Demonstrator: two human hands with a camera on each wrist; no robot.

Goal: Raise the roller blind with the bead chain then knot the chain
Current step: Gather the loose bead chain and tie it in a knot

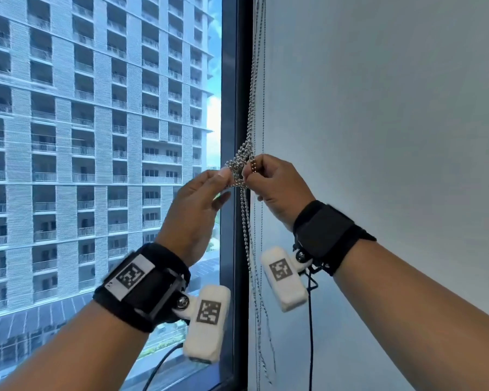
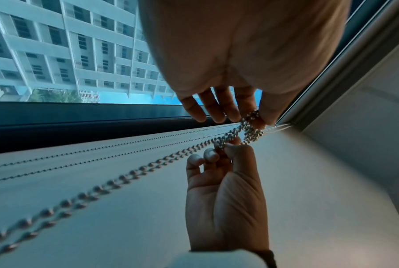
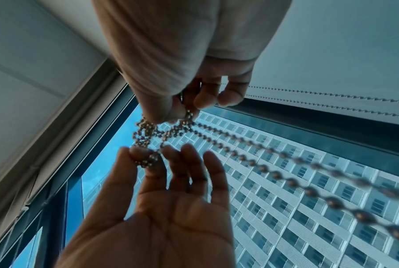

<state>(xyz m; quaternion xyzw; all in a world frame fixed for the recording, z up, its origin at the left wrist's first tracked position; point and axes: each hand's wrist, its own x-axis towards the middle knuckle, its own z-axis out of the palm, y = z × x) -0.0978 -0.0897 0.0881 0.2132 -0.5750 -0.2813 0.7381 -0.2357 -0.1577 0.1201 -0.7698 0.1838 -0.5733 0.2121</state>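
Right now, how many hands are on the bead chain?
2. The left hand pinches the tangled loops of the bead chain from the window side; the right hand pinches it from the wall side. Both meet at the knot.

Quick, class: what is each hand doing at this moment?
Left hand: thumb and forefinger pinch the bead chain at the knot.
Right hand: fingers curled, pinching the same chain.

Beyond the glass stands a tall apartment building with rows of balconies, blue sky showing at its right edge. A dark window frame runs upright beside a plain pale wall. Green trees grow at the building's foot.
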